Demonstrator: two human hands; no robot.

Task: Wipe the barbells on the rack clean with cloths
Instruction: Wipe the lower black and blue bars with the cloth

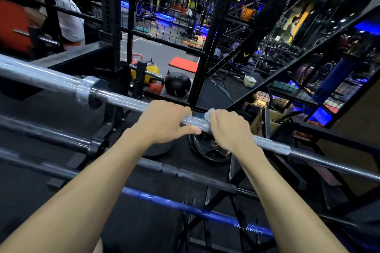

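A silver barbell [123, 99] runs from the upper left down to the right across the rack. My left hand [164, 122] grips its knurled shaft near the middle, thumb underneath. Just to the right, my right hand [230, 129] grips the same shaft with a pale blue cloth [208, 114] wrapped under the fingers; only a small bunch of it shows. Below lie a dark barbell [51, 136], a black barbell [195, 176] and a blue barbell [185, 206].
Black rack uprights [115, 26] and wire mesh [174, 6] stand behind the bars. A black weight plate [207, 150] lies under my hands. A medicine ball [177, 84], kettlebells and a red mat [183, 64] sit on the floor beyond. A person in white [70, 20] stands at the upper left.
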